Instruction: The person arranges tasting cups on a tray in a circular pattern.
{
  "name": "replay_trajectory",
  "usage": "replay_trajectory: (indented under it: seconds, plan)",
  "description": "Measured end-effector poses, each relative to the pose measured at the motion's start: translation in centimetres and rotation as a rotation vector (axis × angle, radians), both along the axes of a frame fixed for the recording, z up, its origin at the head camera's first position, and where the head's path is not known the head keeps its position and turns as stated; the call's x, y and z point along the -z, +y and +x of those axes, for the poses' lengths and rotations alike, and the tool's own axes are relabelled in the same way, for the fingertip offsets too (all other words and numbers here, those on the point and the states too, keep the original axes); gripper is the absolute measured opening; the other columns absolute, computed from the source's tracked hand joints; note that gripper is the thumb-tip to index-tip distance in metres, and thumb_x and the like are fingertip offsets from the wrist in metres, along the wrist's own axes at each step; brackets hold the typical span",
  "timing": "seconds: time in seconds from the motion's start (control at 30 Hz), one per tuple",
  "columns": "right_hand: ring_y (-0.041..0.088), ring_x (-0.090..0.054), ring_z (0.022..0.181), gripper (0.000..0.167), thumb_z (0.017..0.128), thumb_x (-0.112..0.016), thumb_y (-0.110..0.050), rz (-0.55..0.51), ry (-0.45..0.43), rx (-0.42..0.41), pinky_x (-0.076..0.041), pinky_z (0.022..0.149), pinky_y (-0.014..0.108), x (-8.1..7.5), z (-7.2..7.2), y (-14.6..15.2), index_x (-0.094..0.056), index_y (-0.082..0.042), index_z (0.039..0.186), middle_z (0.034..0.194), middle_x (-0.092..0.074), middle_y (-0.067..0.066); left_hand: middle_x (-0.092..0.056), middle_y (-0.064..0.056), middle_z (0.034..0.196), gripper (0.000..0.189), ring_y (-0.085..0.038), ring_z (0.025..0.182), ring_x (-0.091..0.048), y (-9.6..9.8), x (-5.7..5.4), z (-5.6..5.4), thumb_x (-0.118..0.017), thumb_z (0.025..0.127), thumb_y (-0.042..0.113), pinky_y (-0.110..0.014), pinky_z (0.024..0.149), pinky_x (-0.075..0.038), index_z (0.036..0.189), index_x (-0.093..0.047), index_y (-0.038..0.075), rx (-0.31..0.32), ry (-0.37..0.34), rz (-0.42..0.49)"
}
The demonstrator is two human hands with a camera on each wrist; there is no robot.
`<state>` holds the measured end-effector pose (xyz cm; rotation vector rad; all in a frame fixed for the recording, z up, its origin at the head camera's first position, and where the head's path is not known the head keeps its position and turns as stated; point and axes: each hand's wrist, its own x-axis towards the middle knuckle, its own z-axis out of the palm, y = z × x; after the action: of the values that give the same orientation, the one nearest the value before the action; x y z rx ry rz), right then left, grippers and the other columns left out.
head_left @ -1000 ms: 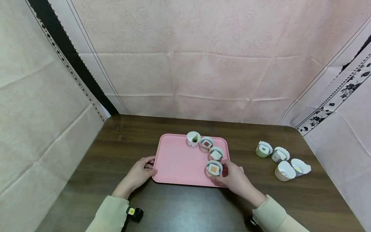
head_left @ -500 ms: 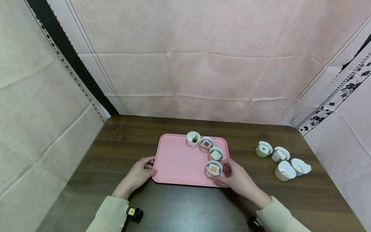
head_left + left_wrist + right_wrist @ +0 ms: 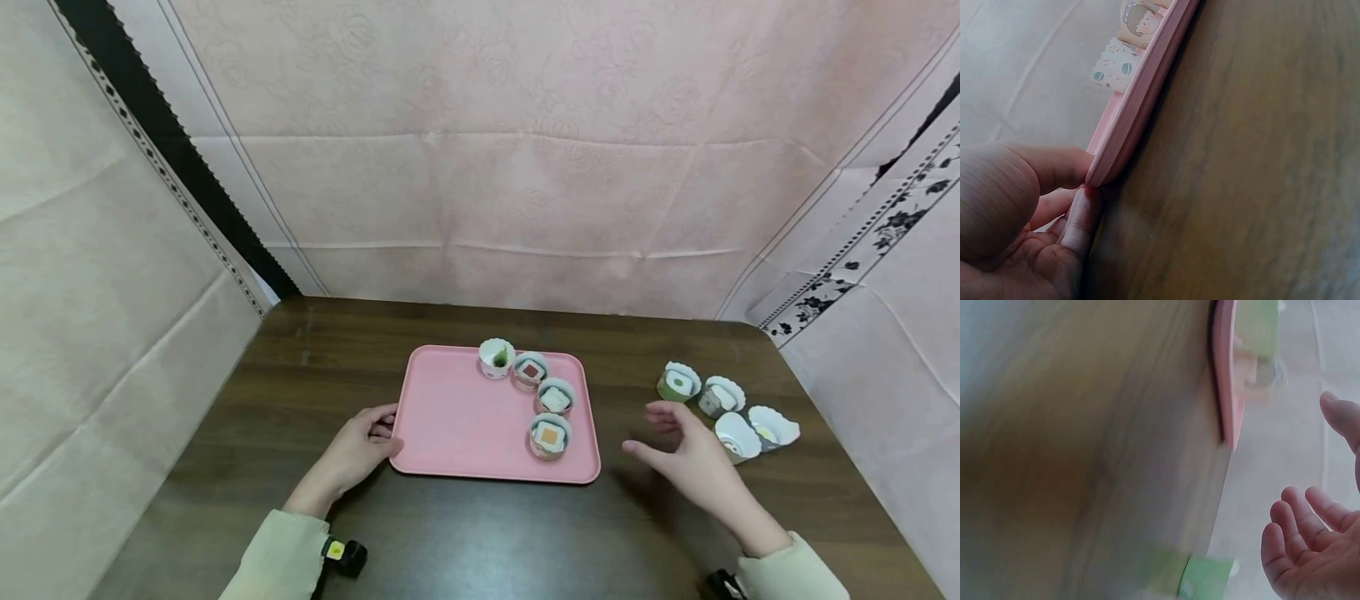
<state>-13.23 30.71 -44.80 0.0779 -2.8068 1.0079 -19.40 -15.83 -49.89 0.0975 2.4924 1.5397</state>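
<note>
My left hand (image 3: 352,450) pinches the left edge of a pink tray (image 3: 450,408). The left wrist view shows its thumb and fingers closed on the corner of the pink tray (image 3: 1129,119). Small paper baking cups with scalloped rims form a curved line on the tray's right half. The nearest cup (image 3: 550,437) has an orange square inside; a white one (image 3: 497,358) with a green piece stands at the far end. Over the table, between tray and right-hand cups, my right hand (image 3: 690,454) is held with fingers apart, nothing in it. The right wrist view is blurred.
Several more paper cups cluster to the right: a green one (image 3: 678,381), a grey-patterned one (image 3: 722,396), a white one (image 3: 737,437) partly behind the right hand, and one with a lopsided rim (image 3: 774,427). A pale cloth (image 3: 480,200) hangs behind the dark wooden table (image 3: 480,542).
My right hand has let go of the nearest cup at the tray's right edge and moved right, toward the other cups. The left hand keeps its grip on the tray.
</note>
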Motion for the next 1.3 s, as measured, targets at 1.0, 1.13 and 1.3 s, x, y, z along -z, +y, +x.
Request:
replay_trajectory:
  seconds: [1.0,1.13,1.3]
  plan:
    - [-0.017,-0.041,0.076,0.075,0.080,-0.077,-0.046,0.085,-0.018,0.363,-0.038,0.062,0.023,1.0,4.3,10.6,-0.049,0.005,0.128,0.113,-0.061,0.024,-0.053,-0.009,0.115,0.055,-0.022,0.097,-0.056,0.1,0.0,0.0,-0.071,0.084,0.004,-0.032,0.078,-0.051,0.136,-0.053,0.007,-0.007,0.002,0.002]
    - [-0.017,-0.042,0.075,0.077,0.079,-0.077,-0.046,0.078,-0.019,0.361,-0.039,0.061,0.021,1.3,4.1,10.6,-0.049,0.005,0.128,0.113,-0.061,0.025,-0.053,-0.009,0.116,0.055,-0.022,0.097,-0.056,0.1,0.0,0.0,-0.071,0.084,0.003,-0.032,0.078,-0.051,0.136,-0.053,0.007,-0.007,0.003,0.007]
    - [-0.013,-0.045,0.076,0.078,0.079,-0.077,-0.045,0.064,-0.027,0.346,-0.040,0.060,0.018,1.5,3.8,10.8,-0.047,0.007,0.129,0.114,-0.059,0.027,-0.053,-0.010,0.116,0.055,-0.022,0.098,-0.056,0.0,0.0,0.0,-0.072,0.084,0.004,-0.031,0.078,-0.051,0.136,-0.053,0.007,-0.005,0.007,0.008]
